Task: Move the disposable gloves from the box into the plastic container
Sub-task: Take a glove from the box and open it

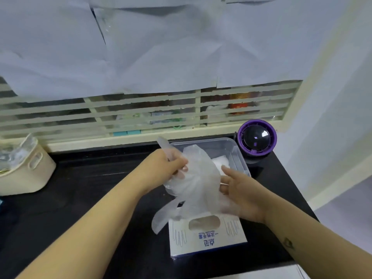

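Note:
A thin clear disposable glove (198, 184) hangs in the air between both hands, above the white and blue glove box (207, 237) on the black counter. My left hand (170, 165) grips the glove's upper left part with curled fingers. My right hand (241, 195) pinches its right edge, index finger stretched out. The glove's fingers dangle down to the left of the box's oval slot. Behind the hands stands the clear plastic container (233, 146), with white crumpled gloves (220, 161) lying inside.
A purple and black round device (256, 138) stands right of the container. A cream basket (26, 170) with clear plastic items sits at the far left. A louvered window with paper sheets runs behind the black counter (90, 188). The counter's right edge is near the box.

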A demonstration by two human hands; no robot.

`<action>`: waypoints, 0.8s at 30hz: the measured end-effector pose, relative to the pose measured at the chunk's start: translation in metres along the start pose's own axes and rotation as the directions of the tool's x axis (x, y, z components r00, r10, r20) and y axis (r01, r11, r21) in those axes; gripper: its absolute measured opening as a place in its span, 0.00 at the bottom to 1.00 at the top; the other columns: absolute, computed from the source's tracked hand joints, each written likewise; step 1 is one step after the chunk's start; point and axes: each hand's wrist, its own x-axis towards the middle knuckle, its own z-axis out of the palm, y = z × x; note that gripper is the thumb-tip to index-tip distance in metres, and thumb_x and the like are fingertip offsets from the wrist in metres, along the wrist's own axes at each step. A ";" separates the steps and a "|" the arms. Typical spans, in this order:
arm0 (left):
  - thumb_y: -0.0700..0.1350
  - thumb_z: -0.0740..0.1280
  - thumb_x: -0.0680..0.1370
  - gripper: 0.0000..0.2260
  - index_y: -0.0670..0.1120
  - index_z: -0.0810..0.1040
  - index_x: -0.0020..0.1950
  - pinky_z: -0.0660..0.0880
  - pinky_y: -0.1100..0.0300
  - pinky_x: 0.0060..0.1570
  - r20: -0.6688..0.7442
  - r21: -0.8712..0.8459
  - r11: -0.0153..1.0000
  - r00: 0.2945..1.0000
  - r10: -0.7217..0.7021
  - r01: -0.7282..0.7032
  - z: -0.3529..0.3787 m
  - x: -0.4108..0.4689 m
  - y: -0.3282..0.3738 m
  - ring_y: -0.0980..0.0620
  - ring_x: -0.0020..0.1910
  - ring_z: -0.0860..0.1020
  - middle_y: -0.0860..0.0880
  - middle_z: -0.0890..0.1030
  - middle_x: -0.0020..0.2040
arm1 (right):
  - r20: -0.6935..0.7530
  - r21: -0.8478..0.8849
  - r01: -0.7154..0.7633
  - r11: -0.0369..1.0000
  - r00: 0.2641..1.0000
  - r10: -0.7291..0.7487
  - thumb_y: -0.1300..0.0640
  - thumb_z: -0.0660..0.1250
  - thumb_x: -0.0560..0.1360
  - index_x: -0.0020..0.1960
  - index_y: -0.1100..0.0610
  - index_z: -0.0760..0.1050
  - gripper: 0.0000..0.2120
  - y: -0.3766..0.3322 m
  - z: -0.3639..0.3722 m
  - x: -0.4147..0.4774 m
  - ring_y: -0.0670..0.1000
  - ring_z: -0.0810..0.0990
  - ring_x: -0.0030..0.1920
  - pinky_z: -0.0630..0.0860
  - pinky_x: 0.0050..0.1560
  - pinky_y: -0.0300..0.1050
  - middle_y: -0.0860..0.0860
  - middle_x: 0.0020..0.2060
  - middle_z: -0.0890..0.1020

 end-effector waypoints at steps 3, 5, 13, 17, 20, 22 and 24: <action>0.43 0.64 0.79 0.08 0.45 0.81 0.43 0.72 0.65 0.34 -0.045 0.085 0.996 0.999 0.021 -0.017 -0.005 0.012 0.000 0.60 0.29 0.75 0.54 0.80 0.32 | -0.038 -0.169 0.137 0.976 0.989 -0.145 0.30 0.63 0.67 0.64 0.53 0.74 0.35 -0.019 -0.001 0.001 0.56 0.78 0.61 0.74 0.61 0.60 0.55 0.60 0.80; 0.43 0.64 0.78 0.08 0.46 0.81 0.42 0.72 0.61 0.34 -0.058 0.087 0.996 0.998 0.018 -0.013 -0.008 0.017 -0.001 0.56 0.31 0.75 0.51 0.80 0.34 | 0.014 -0.498 0.252 0.830 0.959 -0.283 0.29 0.68 0.62 0.71 0.49 0.67 0.43 -0.026 0.006 -0.002 0.50 0.74 0.63 0.70 0.66 0.54 0.50 0.65 0.76; 0.44 0.65 0.78 0.06 0.46 0.80 0.42 0.69 0.59 0.35 -0.042 0.103 0.994 0.999 0.026 -0.022 -0.014 0.036 0.005 0.52 0.33 0.72 0.47 0.77 0.36 | 0.064 -0.894 0.344 0.287 0.733 -0.678 0.50 0.73 0.71 0.71 0.50 0.64 0.32 -0.008 0.040 0.029 0.44 0.72 0.62 0.68 0.60 0.39 0.43 0.61 0.75; 0.47 0.65 0.79 0.09 0.47 0.79 0.40 0.70 0.61 0.35 0.021 0.106 0.994 1.000 -0.011 0.009 -0.027 0.046 0.006 0.53 0.31 0.71 0.50 0.76 0.33 | -0.040 -0.807 0.416 0.418 0.668 -0.743 0.55 0.64 0.78 0.44 0.55 0.77 0.06 -0.037 0.030 0.028 0.37 0.75 0.33 0.69 0.37 0.28 0.41 0.32 0.78; 0.51 0.65 0.80 0.12 0.46 0.82 0.45 0.73 0.66 0.38 0.108 0.054 0.997 0.992 -0.065 0.060 -0.037 0.057 0.009 0.54 0.37 0.78 0.52 0.82 0.39 | -0.028 -0.787 0.383 0.484 0.761 -0.649 0.51 0.60 0.80 0.39 0.52 0.78 0.15 -0.067 0.020 0.019 0.39 0.75 0.33 0.71 0.38 0.31 0.41 0.28 0.79; 0.53 0.65 0.80 0.12 0.47 0.84 0.49 0.75 0.66 0.44 0.164 -0.006 0.994 0.980 -0.109 0.112 -0.043 0.072 0.009 0.55 0.43 0.82 0.53 0.85 0.45 | -0.081 -0.779 0.276 0.562 0.845 -0.528 0.47 0.59 0.80 0.46 0.56 0.79 0.16 -0.084 0.013 0.020 0.48 0.77 0.43 0.76 0.53 0.47 0.47 0.38 0.81; 0.55 0.66 0.78 0.14 0.45 0.84 0.50 0.75 0.59 0.51 0.176 0.037 0.988 0.973 -0.152 0.148 -0.046 0.091 0.005 0.51 0.45 0.81 0.49 0.85 0.46 | -0.139 -0.751 0.152 0.642 0.915 -0.379 0.44 0.59 0.80 0.53 0.58 0.78 0.18 -0.100 0.004 0.022 0.52 0.79 0.51 0.74 0.60 0.51 0.53 0.48 0.82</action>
